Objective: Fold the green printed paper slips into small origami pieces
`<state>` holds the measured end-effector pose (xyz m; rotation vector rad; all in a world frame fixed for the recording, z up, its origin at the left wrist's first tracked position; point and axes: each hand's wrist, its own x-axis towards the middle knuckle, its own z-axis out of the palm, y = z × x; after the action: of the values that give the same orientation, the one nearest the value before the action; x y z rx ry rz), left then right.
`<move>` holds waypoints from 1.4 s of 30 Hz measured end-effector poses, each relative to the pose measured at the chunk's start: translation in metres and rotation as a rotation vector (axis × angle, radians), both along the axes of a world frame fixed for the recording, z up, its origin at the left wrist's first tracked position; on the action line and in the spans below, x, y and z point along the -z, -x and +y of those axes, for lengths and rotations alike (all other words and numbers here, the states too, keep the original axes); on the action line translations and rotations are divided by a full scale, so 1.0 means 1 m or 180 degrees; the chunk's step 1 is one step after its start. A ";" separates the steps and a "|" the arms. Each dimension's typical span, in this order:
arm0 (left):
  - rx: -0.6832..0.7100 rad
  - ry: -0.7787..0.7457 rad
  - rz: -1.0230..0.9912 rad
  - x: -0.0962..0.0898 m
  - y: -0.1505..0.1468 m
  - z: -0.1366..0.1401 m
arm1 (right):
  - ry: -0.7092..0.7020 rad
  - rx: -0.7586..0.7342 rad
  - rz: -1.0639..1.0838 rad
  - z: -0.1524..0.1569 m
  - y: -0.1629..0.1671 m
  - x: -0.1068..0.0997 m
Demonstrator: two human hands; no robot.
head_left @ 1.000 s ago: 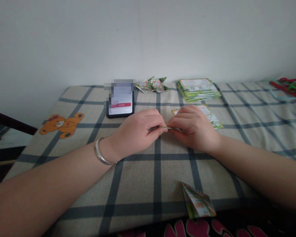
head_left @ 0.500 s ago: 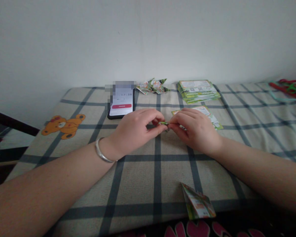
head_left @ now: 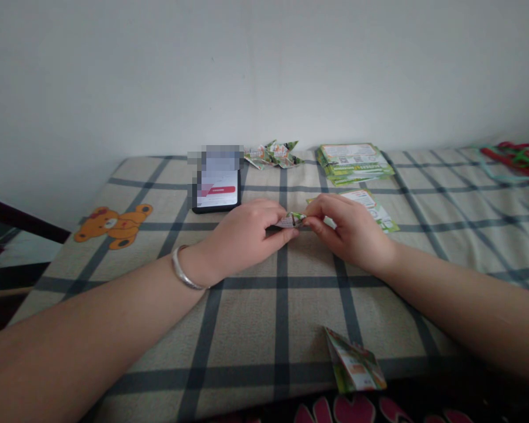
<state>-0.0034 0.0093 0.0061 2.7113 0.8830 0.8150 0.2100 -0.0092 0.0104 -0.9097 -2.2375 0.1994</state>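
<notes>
Between my two hands is a small folded paper point(head_left: 293, 220), green and white with print. My left hand point(head_left: 251, 232), a silver bangle at its wrist, pinches the paper's left part between thumb and fingers. At the right end, the thumb and fingertips of my right hand point(head_left: 350, 226) close on it. Part of the paper is hidden by the fingers. Just behind my right hand lie flat printed sheets point(head_left: 374, 208), partly covered by it. A folded paper triangle point(head_left: 356, 361) stands tilted at the table's near edge.
A phone point(head_left: 218, 185) lies at the back, left of folded paper pieces point(head_left: 275, 154). A stack of printed sheets point(head_left: 355, 161) is behind my right hand. Red and green items point(head_left: 518, 157) lie far right. The checked cloth point(head_left: 242, 329) bears a bear picture point(head_left: 114, 226).
More of the folded paper now shows between my hands, its printed side turned up. My left fingers have shifted slightly left along it. The other things on the table stay put.
</notes>
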 end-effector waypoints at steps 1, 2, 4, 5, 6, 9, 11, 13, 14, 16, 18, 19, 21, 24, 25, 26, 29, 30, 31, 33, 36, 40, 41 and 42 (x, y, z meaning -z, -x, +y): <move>-0.0034 0.0039 -0.0003 0.000 0.000 0.000 | 0.0016 -0.0005 -0.0016 0.000 0.000 0.000; -0.0062 0.0073 -0.0008 0.000 0.000 0.000 | 0.0036 -0.0016 -0.0018 0.001 0.000 0.000; -0.0084 0.0116 -0.0010 0.000 0.000 0.001 | 0.0083 -0.0048 -0.0008 0.002 0.000 0.001; -0.0074 0.0115 -0.0006 0.000 0.000 0.002 | 0.0101 -0.0068 -0.0008 0.002 0.000 0.001; -0.0061 0.0092 0.0007 0.000 0.000 0.002 | 0.0106 -0.0086 -0.0020 0.002 0.000 0.001; -0.0053 -0.0048 0.0143 -0.001 0.001 0.004 | 0.0061 -0.0124 -0.0095 0.002 0.001 0.000; -0.0090 -0.0143 0.0294 -0.002 0.001 0.003 | 0.0029 -0.0145 -0.0101 0.001 0.001 0.000; -0.0156 -0.0254 0.0485 -0.004 0.001 0.002 | 0.0028 -0.0153 -0.0077 0.001 0.001 -0.001; -0.0190 -0.0323 0.0585 -0.004 0.001 0.001 | 0.0029 -0.0162 -0.0074 0.000 0.001 -0.001; -0.0230 -0.0432 0.0756 -0.005 0.000 -0.001 | 0.0010 -0.0207 -0.0082 0.000 0.001 -0.002; -0.0236 -0.0460 0.0834 -0.005 0.000 -0.001 | -0.0030 -0.0281 -0.0091 -0.001 0.002 -0.002; -0.0231 -0.0462 0.0836 -0.004 0.000 -0.001 | -0.0047 -0.0292 -0.0092 -0.001 0.002 -0.003; -0.0211 -0.0492 0.0811 -0.003 0.000 -0.001 | -0.0055 -0.0255 -0.0106 -0.002 0.002 -0.003; -0.0173 -0.0528 0.0691 -0.003 0.000 -0.001 | -0.0067 -0.0117 -0.0131 -0.003 0.002 -0.004; -0.0182 -0.0487 0.0588 -0.004 0.000 -0.002 | -0.0081 -0.0076 -0.0154 -0.003 0.002 -0.003; -0.0204 -0.0428 0.0449 -0.004 0.000 -0.002 | -0.0102 -0.0037 -0.0180 -0.003 0.002 -0.003; -0.0225 -0.0351 0.0009 -0.006 0.001 -0.005 | -0.0176 0.0038 -0.0274 -0.001 0.001 -0.002; -0.0194 -0.0380 -0.0074 -0.007 0.001 -0.005 | -0.0192 0.0034 -0.0306 -0.001 0.001 -0.002; -0.0150 -0.0420 -0.0120 -0.007 0.001 -0.005 | -0.0209 0.0028 -0.0331 -0.001 0.001 -0.001; -0.0077 -0.0469 -0.0155 -0.007 0.001 -0.006 | -0.0228 0.0017 -0.0350 -0.001 0.001 0.000; -0.0027 -0.0461 -0.0124 -0.008 0.001 -0.006 | -0.0206 0.0008 -0.0301 -0.001 0.001 0.001; 0.0024 -0.0460 -0.0026 -0.007 0.002 -0.005 | -0.0164 -0.0029 -0.0233 -0.002 0.002 0.002; 0.0028 -0.0458 -0.0022 -0.007 0.002 -0.005 | -0.0163 -0.0041 -0.0215 -0.002 0.002 0.002; 0.0028 -0.0447 -0.0026 -0.006 0.002 -0.005 | -0.0165 -0.0063 -0.0201 -0.002 0.002 0.002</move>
<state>-0.0049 0.0041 0.0125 2.8268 0.8413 0.9185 0.2084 -0.0111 0.0085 -0.8775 -2.2997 0.1226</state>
